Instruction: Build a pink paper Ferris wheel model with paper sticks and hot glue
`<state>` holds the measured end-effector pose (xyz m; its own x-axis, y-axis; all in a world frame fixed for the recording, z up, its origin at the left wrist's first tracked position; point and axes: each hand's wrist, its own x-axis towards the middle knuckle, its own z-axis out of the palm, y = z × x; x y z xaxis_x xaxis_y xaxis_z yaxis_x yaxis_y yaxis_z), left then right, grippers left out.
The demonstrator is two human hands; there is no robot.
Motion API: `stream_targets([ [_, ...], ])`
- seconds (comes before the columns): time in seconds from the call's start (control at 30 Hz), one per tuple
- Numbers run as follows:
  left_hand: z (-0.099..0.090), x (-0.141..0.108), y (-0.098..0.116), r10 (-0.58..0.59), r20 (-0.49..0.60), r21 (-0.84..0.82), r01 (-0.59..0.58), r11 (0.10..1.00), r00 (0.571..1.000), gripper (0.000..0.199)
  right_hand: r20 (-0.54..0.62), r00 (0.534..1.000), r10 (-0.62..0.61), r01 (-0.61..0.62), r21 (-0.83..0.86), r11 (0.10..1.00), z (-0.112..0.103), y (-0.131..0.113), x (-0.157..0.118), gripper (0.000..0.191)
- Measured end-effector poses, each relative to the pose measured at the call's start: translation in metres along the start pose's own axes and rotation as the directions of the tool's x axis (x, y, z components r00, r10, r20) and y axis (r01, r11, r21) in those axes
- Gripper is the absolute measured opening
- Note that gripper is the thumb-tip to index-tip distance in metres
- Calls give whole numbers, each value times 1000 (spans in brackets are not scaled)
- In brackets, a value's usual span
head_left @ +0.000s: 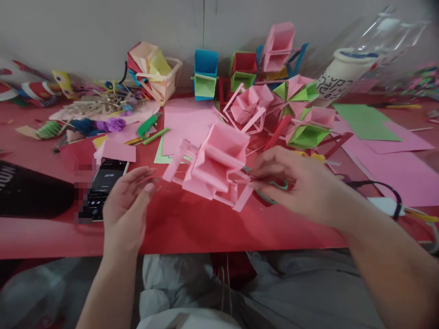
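Note:
A pink folded-paper model (221, 157), with box-like pleats and a frame of paper strips, is held up over the red table (202, 233). My right hand (302, 185) pinches it at its right side, thumb and fingers together. My left hand (126, 201) is apart from the model on the left, palm turned inward and fingers loosely spread, with nothing in it. A phone (109, 180) lies just beyond that hand. Under my right fingers, a green loop-shaped handle (270, 195) is partly hidden.
Several other folded-paper models, such as a blue and green one (206, 75), stand along the wall. Pink sheets (404, 169) lie at right, with a patterned white cup (338, 77) behind. A black cylinder (32, 192), green cutter (148, 126) and sticks (92, 105) are at left.

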<state>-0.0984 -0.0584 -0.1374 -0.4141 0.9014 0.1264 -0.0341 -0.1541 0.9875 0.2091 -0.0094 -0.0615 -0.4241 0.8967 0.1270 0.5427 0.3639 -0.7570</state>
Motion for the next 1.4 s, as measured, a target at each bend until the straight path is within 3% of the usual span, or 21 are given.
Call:
stream_targets([
  [0.07,-6,3,1,36,64,85,-41,996,997,31,68,998,-19,29,-152,988,0,4,-2,17],
  [0.17,-12,4,3,42,257,175,-89,981,966,41,143,988,-51,91,-287,954,6,11,-4,17],
  [0.27,-13,2,5,-20,467,237,-103,966,884,50,151,985,-84,127,-302,945,13,20,-7,15],
  [0.37,-12,-2,4,-42,574,237,-116,965,818,51,108,989,-102,128,-273,953,17,26,-9,13],
  [0.43,-9,-4,1,-3,577,218,-150,964,817,47,77,991,-109,125,-249,960,19,27,-10,13],
  [0.6,0,-3,-5,122,493,233,-266,935,861,29,4,995,-98,97,-161,982,24,29,-13,16],
  [0.77,10,3,-2,207,474,276,-368,888,856,17,-22,988,-153,149,-130,980,27,34,-13,16],
  [1.1,10,4,-8,244,479,259,-401,879,843,16,-32,977,-212,209,-89,974,30,44,-12,16],
  [1.4,11,4,-7,258,460,295,-420,858,850,17,6,963,-269,267,-166,949,30,51,-10,14],
])
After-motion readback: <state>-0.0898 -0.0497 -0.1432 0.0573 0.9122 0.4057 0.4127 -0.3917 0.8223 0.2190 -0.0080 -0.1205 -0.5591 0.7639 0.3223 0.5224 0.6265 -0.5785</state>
